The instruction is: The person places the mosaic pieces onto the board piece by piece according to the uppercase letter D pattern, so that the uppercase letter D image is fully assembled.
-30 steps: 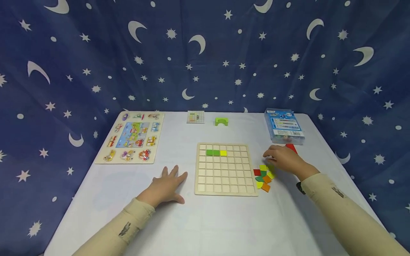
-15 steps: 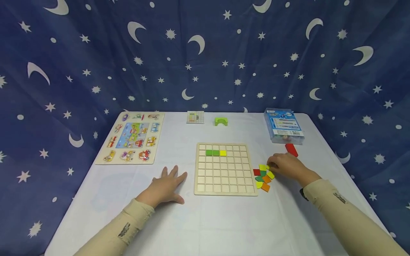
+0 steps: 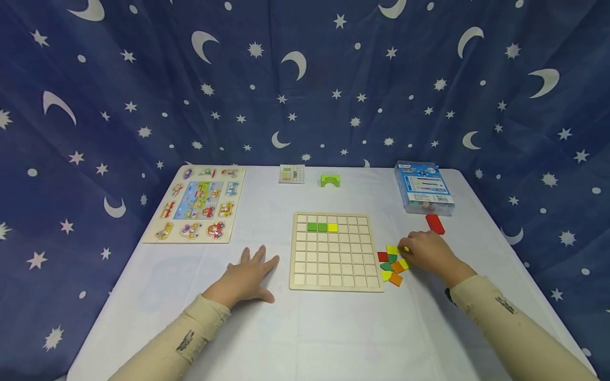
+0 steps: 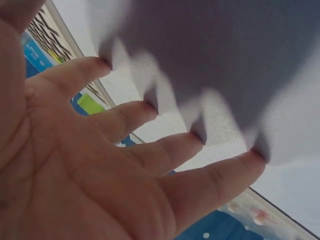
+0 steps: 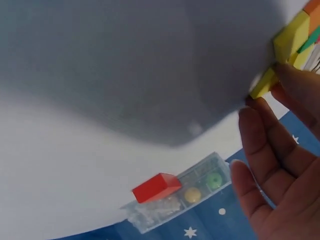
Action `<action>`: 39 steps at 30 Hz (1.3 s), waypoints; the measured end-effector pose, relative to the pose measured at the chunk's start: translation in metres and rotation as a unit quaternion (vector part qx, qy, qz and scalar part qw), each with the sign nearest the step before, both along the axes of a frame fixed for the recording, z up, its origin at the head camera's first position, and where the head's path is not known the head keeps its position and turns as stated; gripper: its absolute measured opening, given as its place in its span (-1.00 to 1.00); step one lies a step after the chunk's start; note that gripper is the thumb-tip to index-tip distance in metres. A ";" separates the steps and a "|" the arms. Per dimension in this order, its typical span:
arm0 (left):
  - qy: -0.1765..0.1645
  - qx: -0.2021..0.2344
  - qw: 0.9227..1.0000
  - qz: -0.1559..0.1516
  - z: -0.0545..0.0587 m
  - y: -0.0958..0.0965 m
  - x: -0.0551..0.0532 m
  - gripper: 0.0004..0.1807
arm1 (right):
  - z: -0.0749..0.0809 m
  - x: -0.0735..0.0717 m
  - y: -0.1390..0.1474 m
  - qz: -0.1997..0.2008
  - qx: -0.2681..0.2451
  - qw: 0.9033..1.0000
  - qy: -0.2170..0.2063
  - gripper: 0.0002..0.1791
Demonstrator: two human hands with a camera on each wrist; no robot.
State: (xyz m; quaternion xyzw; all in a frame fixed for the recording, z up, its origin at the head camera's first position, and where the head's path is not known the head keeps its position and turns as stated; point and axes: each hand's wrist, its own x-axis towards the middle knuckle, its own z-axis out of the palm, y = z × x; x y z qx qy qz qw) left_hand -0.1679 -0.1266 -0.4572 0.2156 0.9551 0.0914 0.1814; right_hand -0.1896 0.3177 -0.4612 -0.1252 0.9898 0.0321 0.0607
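And my right hand (image 3: 425,251) is down at the tiles now, where a second ago it hung farther back, nearer the red block (image 3: 434,224); that block was partly covered by my hand then, and now it lies in full view just in front of the box (image 3: 424,188); the grip is narrow, thumb and fingertip pinching a yellow tile (image 5: 264,85) by its edges; half a second ago only a sliver of it showed past my fingers, and now it sits a touch farther right, at the back right of the pile (image 3: 392,258), with another yellow tile (image 5: 292,37) just beside it; the rest of the pile, red, green, orange and yellow, lies to the right of the board (image 3: 335,256);

over to my left hand (image 3: 243,278), and no change there; fingers spread wide, holding nothing, fingertips on the cloth (image 3: 286,333), left of the board and apart from it; on the board the second row from the back reads as it did, two green squares (image 3: 317,227) and a yellow square (image 3: 332,227); behind it the card (image 3: 292,174) and green arch (image 3: 330,181) keep their places, as does the puzzle (image 3: 202,201) at far left
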 end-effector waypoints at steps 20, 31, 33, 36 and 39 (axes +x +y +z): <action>-0.003 -0.003 1.000 0.002 0.003 0.000 0.003 0.11 | -0.009 0.011 0.005 0.042 -0.005 0.996 0.083 -0.70; -0.002 -0.003 1.000 0.004 0.002 0.000 0.002 0.11 | 0.007 -0.007 -0.037 0.090 -0.029 0.988 0.123 -0.68; -0.003 -0.004 1.000 0.004 0.002 0.001 0.002 0.11 | 0.009 -0.012 -0.050 0.121 -0.035 0.982 0.144 -0.71; -0.002 -0.010 1.000 0.004 0.001 0.001 0.002 0.11 | 0.010 -0.020 -0.072 0.168 -0.043 0.969 0.175 -0.79; -0.004 -0.012 1.000 0.005 0.001 0.001 0.002 0.12 | 0.011 -0.026 -0.095 0.206 -0.051 0.957 0.197 -0.89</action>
